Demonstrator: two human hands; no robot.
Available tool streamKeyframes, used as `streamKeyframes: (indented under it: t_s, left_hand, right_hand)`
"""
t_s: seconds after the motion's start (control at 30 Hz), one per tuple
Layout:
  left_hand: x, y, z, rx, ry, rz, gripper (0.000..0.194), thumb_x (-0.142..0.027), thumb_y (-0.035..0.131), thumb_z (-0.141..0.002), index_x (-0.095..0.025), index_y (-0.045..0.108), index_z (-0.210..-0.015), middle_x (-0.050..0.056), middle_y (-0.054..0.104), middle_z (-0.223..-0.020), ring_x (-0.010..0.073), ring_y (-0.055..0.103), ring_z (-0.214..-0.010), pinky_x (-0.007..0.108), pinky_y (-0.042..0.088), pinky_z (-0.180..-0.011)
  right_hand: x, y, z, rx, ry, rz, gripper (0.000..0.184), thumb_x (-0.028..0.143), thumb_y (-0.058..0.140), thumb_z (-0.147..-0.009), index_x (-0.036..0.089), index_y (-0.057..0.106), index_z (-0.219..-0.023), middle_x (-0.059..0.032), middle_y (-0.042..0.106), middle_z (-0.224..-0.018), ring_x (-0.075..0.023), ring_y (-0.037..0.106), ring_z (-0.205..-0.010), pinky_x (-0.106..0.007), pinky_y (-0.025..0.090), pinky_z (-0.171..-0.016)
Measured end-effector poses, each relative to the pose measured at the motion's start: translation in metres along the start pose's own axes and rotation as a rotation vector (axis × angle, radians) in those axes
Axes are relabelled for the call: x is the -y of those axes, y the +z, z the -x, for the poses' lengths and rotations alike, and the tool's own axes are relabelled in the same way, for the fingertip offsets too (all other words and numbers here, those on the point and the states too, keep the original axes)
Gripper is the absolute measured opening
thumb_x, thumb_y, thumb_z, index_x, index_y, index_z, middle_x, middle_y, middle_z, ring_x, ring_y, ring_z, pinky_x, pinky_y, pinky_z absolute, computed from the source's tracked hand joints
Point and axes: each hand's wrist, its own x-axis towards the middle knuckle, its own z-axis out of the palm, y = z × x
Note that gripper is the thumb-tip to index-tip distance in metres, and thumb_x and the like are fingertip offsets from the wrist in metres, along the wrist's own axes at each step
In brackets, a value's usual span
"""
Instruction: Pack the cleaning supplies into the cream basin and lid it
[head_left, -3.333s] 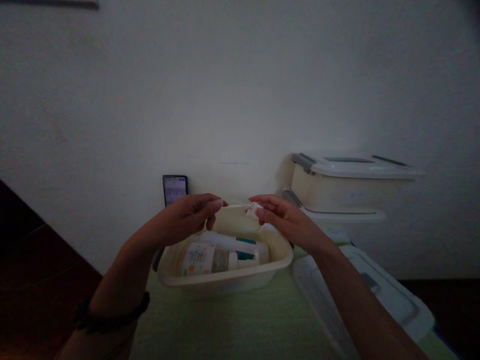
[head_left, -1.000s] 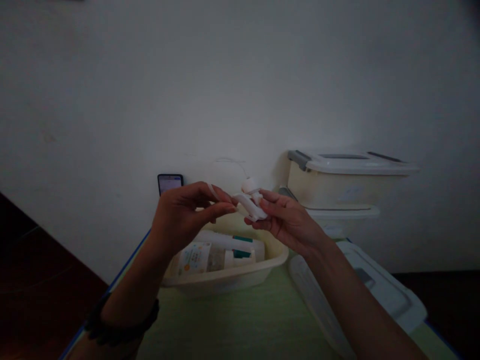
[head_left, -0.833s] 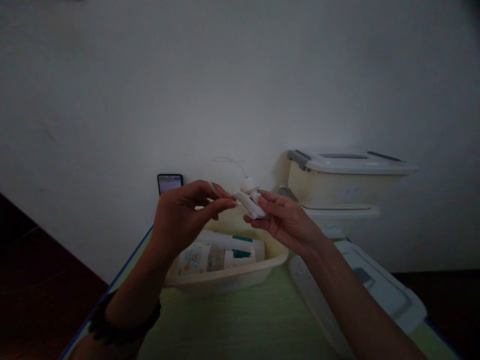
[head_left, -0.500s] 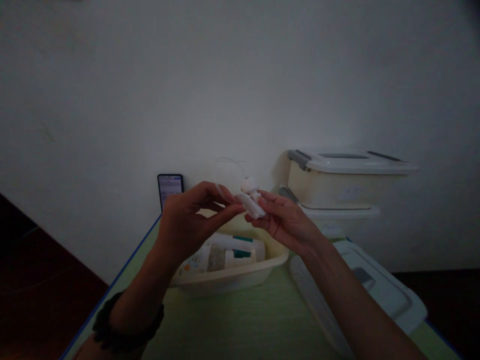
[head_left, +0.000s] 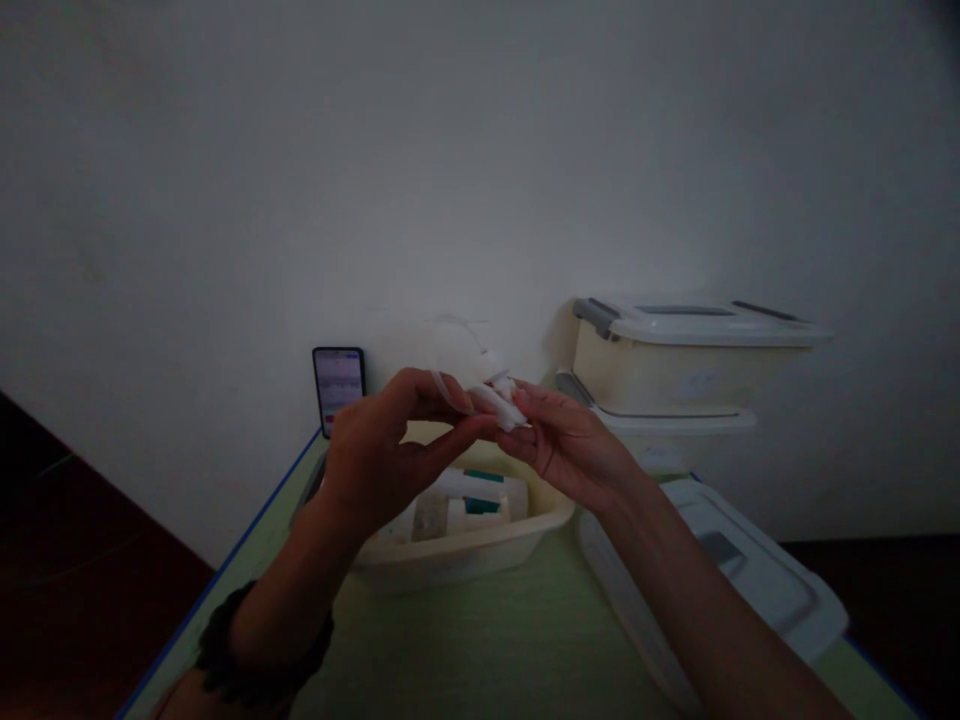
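Observation:
Above the bin, both hands pinch a small white corded item (head_left: pixel 499 405). It has a flat, folded-looking body and a rounded, cap-like end (head_left: pixel 493 367); its exact kind is unclear in the dim light. A thin pale cord or tube arcs up and leftward from that end, and a white loop shows by the left fingers. My left hand (head_left: pixel 386 440), with a dark beaded bracelet at the wrist, grips the item's left side between thumb and fingers. My right hand (head_left: pixel 574 440) holds its right end, thumb on top.
Below the hands, a cream plastic bin (head_left: pixel 465 555) holds white containers with green bands (head_left: pixel 484 490). A phone (head_left: pixel 339 385) leans against the wall at left. Lidded storage boxes (head_left: pixel 690 370) are stacked at right, near a loose pale lid (head_left: pixel 757 560) on the green table (head_left: pixel 480 650).
The white item has tilted and shifted slightly left between my fingers. My left fingers have moved a little further right along it, and both hands keep their hold.

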Motion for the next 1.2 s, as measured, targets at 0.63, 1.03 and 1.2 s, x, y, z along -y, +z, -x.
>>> streamKeyframes:
  t_s: [0.63, 1.03, 1.2]
  left_hand:
    - [0.0, 0.006, -0.006, -0.089, -0.342, 0.571, 0.033, -0.013, 0.075, -0.065, -0.021, 0.045, -0.075, -0.005, 0.07, -0.068, 0.0143, 0.071, -0.068, 0.02, 0.06, -0.063]
    - [0.005, 0.0, -0.007, -0.056, -0.33, 0.64, 0.032, -0.005, 0.074, -0.063, -0.02, 0.047, -0.07, -0.004, 0.073, -0.069, 0.0148, 0.071, -0.066, 0.02, 0.059, -0.06]
    - [0.02, -0.018, -0.01, -0.046, -0.297, 0.786, 0.026, -0.006, 0.072, -0.065, -0.02, 0.052, -0.072, -0.003, 0.073, -0.067, 0.0116, 0.066, -0.051, 0.019, 0.056, -0.049]
  right_hand:
    - [0.002, 0.007, 0.008, 0.044, -0.022, 0.254, 0.031, 0.043, 0.064, -0.078, 0.016, 0.051, -0.071, 0.0105, 0.044, -0.043, -0.0027, 0.045, -0.034, -0.012, 0.039, -0.036]
    - [0.002, 0.008, 0.008, 0.028, -0.12, 0.297, 0.024, 0.036, 0.063, -0.081, 0.016, 0.051, -0.075, 0.0077, 0.053, -0.055, -0.0024, 0.048, -0.041, -0.013, 0.04, -0.037]
    - [0.011, -0.004, 0.01, 0.145, -0.227, 0.582, 0.018, 0.031, 0.059, -0.085, 0.015, 0.055, -0.093, 0.0034, 0.059, -0.066, -0.0065, 0.057, -0.055, -0.02, 0.049, -0.052]
